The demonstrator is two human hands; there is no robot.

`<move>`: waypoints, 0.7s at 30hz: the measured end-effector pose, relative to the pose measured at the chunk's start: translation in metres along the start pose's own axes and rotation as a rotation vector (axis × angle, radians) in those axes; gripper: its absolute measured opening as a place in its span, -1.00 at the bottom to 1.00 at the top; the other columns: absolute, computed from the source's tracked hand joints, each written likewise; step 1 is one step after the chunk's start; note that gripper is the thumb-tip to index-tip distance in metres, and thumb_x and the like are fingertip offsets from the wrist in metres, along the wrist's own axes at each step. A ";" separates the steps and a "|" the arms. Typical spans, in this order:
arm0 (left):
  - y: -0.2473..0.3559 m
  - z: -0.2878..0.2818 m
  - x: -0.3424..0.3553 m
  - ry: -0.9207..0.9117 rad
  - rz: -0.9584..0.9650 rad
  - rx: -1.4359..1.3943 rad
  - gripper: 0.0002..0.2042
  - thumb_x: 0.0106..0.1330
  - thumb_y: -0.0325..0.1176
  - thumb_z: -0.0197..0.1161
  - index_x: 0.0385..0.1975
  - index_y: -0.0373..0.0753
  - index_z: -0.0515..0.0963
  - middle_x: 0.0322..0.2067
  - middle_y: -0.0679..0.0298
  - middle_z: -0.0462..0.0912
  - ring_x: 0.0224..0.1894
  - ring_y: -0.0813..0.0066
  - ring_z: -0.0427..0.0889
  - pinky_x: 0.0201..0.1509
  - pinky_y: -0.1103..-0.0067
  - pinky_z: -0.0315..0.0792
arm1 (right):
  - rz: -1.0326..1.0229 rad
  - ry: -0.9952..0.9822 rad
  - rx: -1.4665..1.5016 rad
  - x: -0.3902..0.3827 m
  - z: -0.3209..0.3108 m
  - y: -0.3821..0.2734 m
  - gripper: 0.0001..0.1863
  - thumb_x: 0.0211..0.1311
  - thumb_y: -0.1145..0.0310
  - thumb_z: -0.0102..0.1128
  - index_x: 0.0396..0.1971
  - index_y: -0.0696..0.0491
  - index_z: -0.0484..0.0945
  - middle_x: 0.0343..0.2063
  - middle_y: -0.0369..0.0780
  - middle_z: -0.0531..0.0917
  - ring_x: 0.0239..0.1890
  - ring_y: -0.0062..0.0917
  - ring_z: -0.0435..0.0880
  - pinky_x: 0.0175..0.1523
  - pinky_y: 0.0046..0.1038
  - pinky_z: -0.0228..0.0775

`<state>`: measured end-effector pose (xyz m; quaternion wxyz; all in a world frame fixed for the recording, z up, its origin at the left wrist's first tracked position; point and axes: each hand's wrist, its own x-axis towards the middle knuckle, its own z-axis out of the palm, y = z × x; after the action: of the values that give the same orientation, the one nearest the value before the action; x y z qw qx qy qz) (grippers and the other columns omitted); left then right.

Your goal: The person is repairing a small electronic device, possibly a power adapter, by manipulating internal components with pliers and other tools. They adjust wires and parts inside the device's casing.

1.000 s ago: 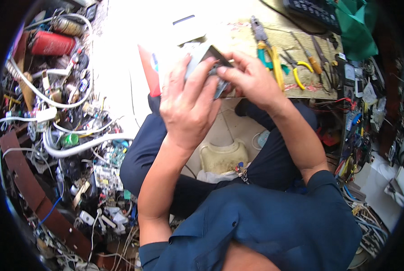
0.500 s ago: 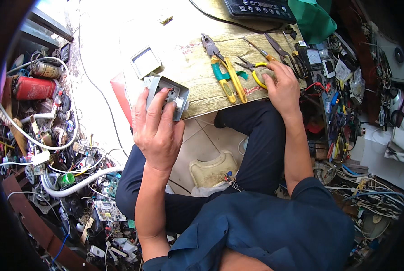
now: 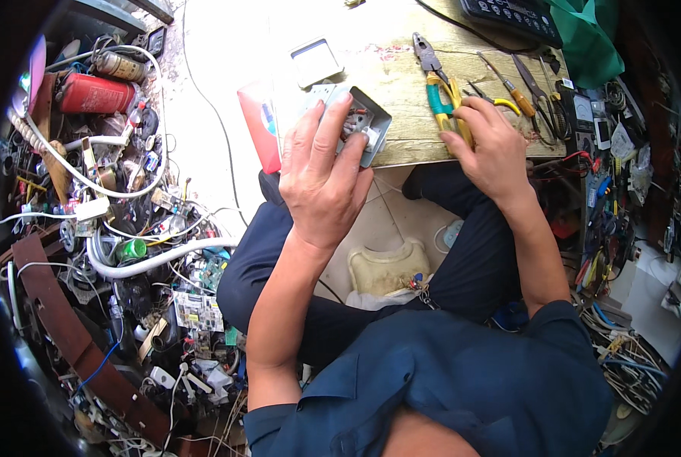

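A worn wooden desk [image 3: 401, 145] is being used as the work surface, its near edge lying over the seated person's lap. At its front left corner, a grey rectangular metal switch box [image 3: 359, 126] with wiring parts showing inside is being gripped by the left hand [image 3: 321, 179], whose fingers [image 3: 333, 122] are being curled over its top. Just to its left, a red flat plastic case [image 3: 258, 126] is being left standing on edge. Further right on the desk, the yellow-handled pliers [image 3: 462, 122] are being covered by the right hand [image 3: 489, 145], its fingers bent loosely down on the handles; whether they are being gripped cannot be told. Teal-handled pliers [image 3: 435, 87] are lying just beside them.
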<state>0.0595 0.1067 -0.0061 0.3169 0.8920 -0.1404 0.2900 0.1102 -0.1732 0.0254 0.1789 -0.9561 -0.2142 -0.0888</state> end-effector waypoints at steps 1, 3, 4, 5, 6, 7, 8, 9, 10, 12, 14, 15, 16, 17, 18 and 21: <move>-0.001 0.001 0.000 0.014 -0.005 -0.016 -0.65 -0.02 -0.46 0.50 -0.15 -0.28 0.78 0.41 0.08 0.65 0.37 -0.14 0.65 0.41 0.07 0.53 | 0.010 -0.036 -0.073 0.003 0.004 -0.006 -0.61 0.32 0.17 0.60 -0.03 0.12 0.73 0.03 -0.09 0.73 0.04 -0.09 0.76 0.06 -0.13 0.64; -0.001 0.003 -0.002 0.045 -0.017 -0.051 -0.64 -0.04 -0.46 0.51 -0.15 -0.27 0.78 0.46 0.03 0.60 0.37 -0.13 0.65 0.42 0.11 0.54 | 0.110 -0.092 -0.119 0.010 0.009 -0.016 -0.54 0.29 0.10 0.63 0.00 0.11 0.73 0.05 -0.08 0.69 0.06 -0.07 0.75 0.08 -0.11 0.65; -0.001 0.003 -0.003 0.046 -0.038 -0.062 -0.63 -0.06 -0.47 0.52 -0.15 -0.25 0.79 0.48 0.00 0.57 0.38 -0.14 0.65 0.42 0.14 0.54 | 0.160 -0.120 -0.143 0.013 0.011 -0.018 -0.50 0.28 0.07 0.64 0.02 0.11 0.72 0.06 -0.08 0.67 0.08 -0.06 0.75 0.08 -0.10 0.65; -0.001 0.004 -0.004 0.049 -0.039 -0.065 -0.63 -0.06 -0.47 0.52 -0.15 -0.25 0.79 0.48 0.00 0.57 0.38 -0.14 0.66 0.42 0.13 0.54 | 0.164 -0.104 -0.162 0.015 0.015 -0.017 -0.49 0.28 0.06 0.63 0.04 0.11 0.72 0.05 -0.06 0.66 0.07 -0.05 0.74 0.08 -0.09 0.65; -0.001 0.005 -0.003 0.053 -0.040 -0.065 -0.64 -0.06 -0.46 0.52 -0.16 -0.24 0.79 0.48 0.00 0.57 0.38 -0.14 0.66 0.42 0.13 0.54 | 0.165 -0.087 -0.180 0.017 0.020 -0.015 -0.47 0.29 0.05 0.63 0.05 0.12 0.72 0.03 -0.05 0.65 0.07 -0.05 0.74 0.08 -0.07 0.65; -0.001 0.005 -0.002 0.058 -0.041 -0.065 -0.64 -0.06 -0.46 0.52 -0.16 -0.23 0.79 0.48 -0.01 0.57 0.38 -0.14 0.66 0.42 0.13 0.54 | 0.167 -0.070 -0.197 0.019 0.026 -0.012 -0.46 0.29 0.04 0.63 0.06 0.13 0.71 0.02 -0.04 0.65 0.07 -0.05 0.74 0.07 -0.06 0.65; 0.000 0.005 -0.002 0.059 -0.050 -0.074 -0.65 -0.05 -0.45 0.52 -0.17 -0.21 0.78 0.48 -0.01 0.56 0.38 -0.15 0.66 0.42 0.13 0.54 | 0.129 -0.046 -0.191 0.020 0.031 -0.005 -0.52 0.34 0.08 0.59 0.00 0.16 0.70 0.00 0.02 0.64 0.03 0.00 0.75 0.05 -0.01 0.65; 0.000 0.004 -0.003 0.053 -0.051 -0.064 -0.65 -0.05 -0.45 0.52 -0.18 -0.20 0.78 0.49 -0.02 0.56 0.38 -0.15 0.66 0.41 0.13 0.54 | 0.149 -0.079 -0.185 0.023 0.033 -0.005 -0.55 0.35 0.10 0.57 -0.03 0.16 0.69 0.01 0.04 0.64 0.01 0.03 0.76 0.04 0.01 0.65; -0.001 0.004 -0.003 0.048 -0.051 -0.054 -0.66 -0.05 -0.45 0.52 -0.18 -0.20 0.78 0.49 -0.02 0.56 0.38 -0.16 0.65 0.41 0.13 0.54 | 0.170 -0.111 -0.180 0.026 0.033 -0.005 -0.58 0.36 0.12 0.55 -0.05 0.17 0.68 0.01 0.06 0.64 -0.01 0.05 0.76 0.04 0.03 0.65; -0.002 0.004 -0.004 0.042 -0.049 -0.043 -0.66 -0.05 -0.44 0.52 -0.18 -0.18 0.78 0.49 -0.03 0.55 0.37 -0.16 0.66 0.39 0.15 0.54 | 0.160 -0.155 -0.229 0.030 0.036 -0.004 -0.70 0.43 0.21 0.43 -0.14 0.17 0.66 -0.05 0.09 0.64 -0.09 0.10 0.78 0.01 0.07 0.65; -0.002 0.003 -0.004 0.039 -0.042 -0.042 -0.65 -0.04 -0.44 0.52 -0.17 -0.17 0.78 0.49 -0.05 0.54 0.35 -0.14 0.66 0.38 0.17 0.53 | 0.226 -0.182 -0.247 0.039 0.035 -0.001 -0.72 0.47 0.23 0.33 -0.13 0.18 0.66 -0.11 0.10 0.65 -0.11 0.09 0.78 0.00 0.07 0.64; -0.003 0.002 -0.004 0.036 -0.038 -0.041 -0.64 -0.06 -0.44 0.54 -0.16 -0.16 0.79 0.48 -0.06 0.55 0.33 -0.13 0.68 0.34 0.18 0.57 | 0.258 -0.198 -0.257 0.042 0.032 0.000 -0.72 0.49 0.23 0.28 -0.12 0.19 0.66 -0.14 0.10 0.66 -0.13 0.08 0.78 -0.01 0.07 0.64; -0.004 -0.001 -0.004 0.032 -0.035 -0.036 -0.62 -0.07 -0.45 0.56 -0.15 -0.15 0.79 0.46 -0.08 0.56 0.31 -0.12 0.70 0.30 0.20 0.62 | 0.238 -0.166 -0.251 0.044 0.025 -0.002 -0.72 0.50 0.27 0.14 -0.14 0.22 0.63 -0.19 0.15 0.68 -0.15 0.06 0.77 -0.04 0.05 0.65; -0.005 -0.002 -0.003 0.029 -0.032 -0.031 -0.60 -0.09 -0.46 0.58 -0.15 -0.13 0.79 0.45 -0.10 0.57 0.29 -0.11 0.72 0.26 0.22 0.66 | 0.206 -0.236 -0.260 0.046 0.013 -0.002 -0.72 0.53 0.27 0.14 -0.12 0.22 0.62 -0.19 0.12 0.70 -0.17 -0.02 0.78 -0.07 -0.01 0.65; -0.005 -0.003 -0.004 0.028 -0.048 -0.024 -0.61 -0.07 -0.45 0.59 -0.14 -0.11 0.80 0.44 -0.11 0.57 0.26 -0.11 0.73 0.28 0.21 0.64 | 0.174 -0.309 -0.271 0.048 -0.003 -0.003 -0.71 0.56 0.27 0.13 -0.10 0.23 0.62 -0.19 0.09 0.71 -0.19 -0.10 0.79 -0.09 -0.08 0.66; -0.007 -0.002 -0.005 0.040 -0.039 -0.014 -0.61 -0.06 -0.45 0.60 -0.14 -0.10 0.80 0.44 -0.11 0.57 0.25 -0.12 0.73 0.25 0.24 0.65 | 0.636 -0.251 0.649 0.036 -0.048 -0.004 -0.68 0.68 0.22 0.18 0.03 0.22 0.63 -0.21 -0.15 0.73 -0.21 -0.50 0.75 -0.16 -0.39 0.62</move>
<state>0.0576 0.1134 -0.0111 0.3315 0.8864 -0.1188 0.3005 0.1358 -0.1745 0.0796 0.4598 -0.8722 0.0527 0.1585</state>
